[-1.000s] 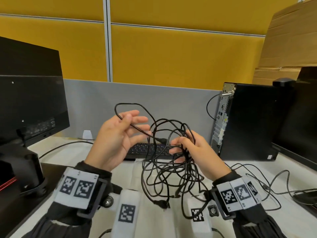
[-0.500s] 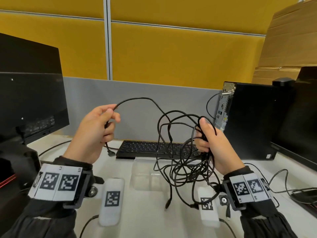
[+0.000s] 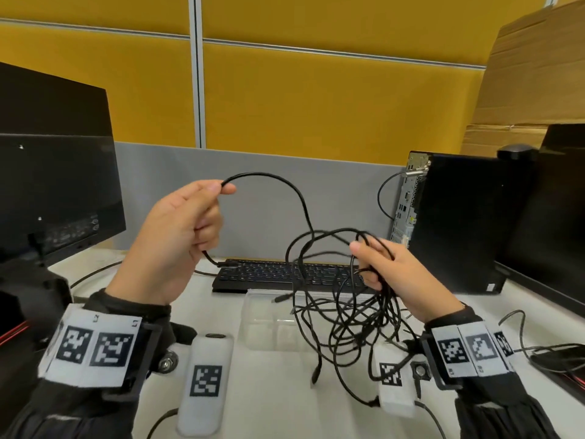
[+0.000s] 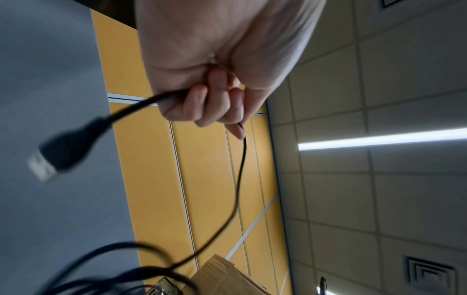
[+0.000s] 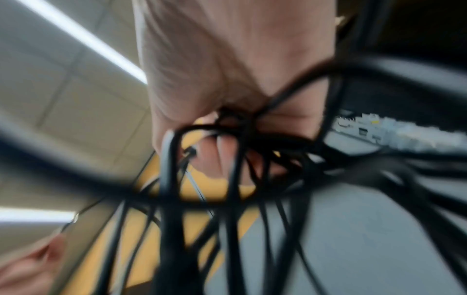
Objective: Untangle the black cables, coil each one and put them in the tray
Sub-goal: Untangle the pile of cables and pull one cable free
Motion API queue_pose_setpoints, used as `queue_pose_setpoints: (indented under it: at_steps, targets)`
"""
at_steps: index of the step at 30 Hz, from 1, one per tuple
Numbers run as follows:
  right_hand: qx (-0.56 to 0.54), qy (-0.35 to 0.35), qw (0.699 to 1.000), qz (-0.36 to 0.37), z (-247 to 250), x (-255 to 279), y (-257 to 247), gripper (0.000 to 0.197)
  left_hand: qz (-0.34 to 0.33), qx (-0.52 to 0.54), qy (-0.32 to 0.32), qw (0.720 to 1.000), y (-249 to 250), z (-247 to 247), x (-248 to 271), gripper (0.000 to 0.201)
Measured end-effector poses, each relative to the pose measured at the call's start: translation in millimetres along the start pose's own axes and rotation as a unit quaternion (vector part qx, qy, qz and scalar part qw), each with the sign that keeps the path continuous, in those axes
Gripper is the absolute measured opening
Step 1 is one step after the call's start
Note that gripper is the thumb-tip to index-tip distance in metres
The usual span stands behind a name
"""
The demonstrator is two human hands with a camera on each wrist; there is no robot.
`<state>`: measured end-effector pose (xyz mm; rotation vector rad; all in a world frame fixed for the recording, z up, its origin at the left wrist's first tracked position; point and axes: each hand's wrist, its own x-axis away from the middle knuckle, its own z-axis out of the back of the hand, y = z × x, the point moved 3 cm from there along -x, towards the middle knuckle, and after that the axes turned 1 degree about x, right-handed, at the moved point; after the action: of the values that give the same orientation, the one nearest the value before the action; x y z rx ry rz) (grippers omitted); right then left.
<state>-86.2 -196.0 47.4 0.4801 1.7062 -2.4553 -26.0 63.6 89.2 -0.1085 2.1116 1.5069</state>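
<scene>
My left hand [image 3: 186, 229] is raised left of centre and grips one black cable [image 3: 285, 188] in its curled fingers. That cable's USB plug [image 4: 63, 149] dangles below the fist, and the cable arches rightward into the tangle. My right hand [image 3: 383, 267] holds the tangled bundle of black cables [image 3: 348, 318], with several loops hanging down over the clear plastic tray [image 3: 262, 327] on the white desk. In the right wrist view the fingers [image 5: 215, 159] curl around many blurred strands. A loose plug end [image 3: 315, 373] hangs near the desk.
A black keyboard [image 3: 269, 275] lies behind the tray. A monitor [image 3: 53, 172] stands at the left, a black computer tower [image 3: 456, 223] and a second screen [image 3: 550, 217] at the right. Other cables [image 3: 538, 350] trail on the desk at the right. Cardboard leans at the back right.
My left hand closed on one cable and drew it up and to the left, out of the tangle. My right hand lifted the bundle and shifted right; the hands are farther apart.
</scene>
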Motion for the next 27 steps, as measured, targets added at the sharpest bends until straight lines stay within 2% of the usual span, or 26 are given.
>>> queue_pose_setpoints:
  at_steps: [2,4,6,8,10,12,17,19,22,23,25,27]
  targets:
    - [0.167,0.004,0.986,-0.010,-0.4,1.9,2.1,0.027,0.005,-0.011,-0.003,1.000,-2.7,-6.0,1.1,0.024]
    - [0.314,-0.004,0.949,0.016,0.2,4.8,-7.1,0.049,0.010,-0.016,-0.014,1.000,-6.8,-14.1,2.6,0.024]
    - [0.365,-0.054,0.928,0.055,-6.0,5.4,-25.4,0.062,0.014,-0.013,-0.027,0.999,-10.3,-21.5,4.7,0.025]
    - [0.378,-0.114,0.915,0.081,-20.4,1.7,-40.1,0.052,0.013,-0.007,-0.038,0.999,-11.5,-27.8,7.6,0.025]
    - [0.382,-0.123,0.909,0.115,-36.3,-4.1,-46.9,0.027,0.006,0.000,-0.044,0.999,-10.7,-32.7,10.5,0.024]
    - [0.356,-0.109,0.918,0.135,-47.3,-8.7,-48.3,0.012,0.001,0.003,-0.057,0.998,-9.3,-36.4,13.3,0.024]
    - [0.223,-0.076,0.965,0.112,-49.9,-13.9,-52.6,0.022,-0.011,0.018,-0.099,0.995,-5.1,-41.3,17.9,0.024]
    - [0.157,-0.037,0.979,0.121,-42.0,-15.2,-62.3,0.026,-0.011,0.017,-0.069,0.997,-8.2,-34.5,13.5,0.028]
    - [0.017,-0.004,0.993,0.118,-29.3,-18.2,-77.6,0.027,0.037,0.002,0.016,0.999,-30.4,-23.4,3.9,0.026]
    - [-0.021,0.003,0.993,0.116,-27.4,-18.8,-82.1,0.027,0.056,-0.018,0.025,0.998,-39.7,-23.5,2.2,0.029]
    - [-0.069,0.019,0.991,0.113,-25.1,-19.2,-86.3,0.026,0.088,-0.082,-0.028,0.992,-57.4,-30.7,1.9,0.044]
    - [-0.104,0.032,0.987,0.118,-22.8,-17.5,-87.8,0.025,0.107,-0.145,-0.133,0.975,-73.0,-39.4,4.0,0.053]
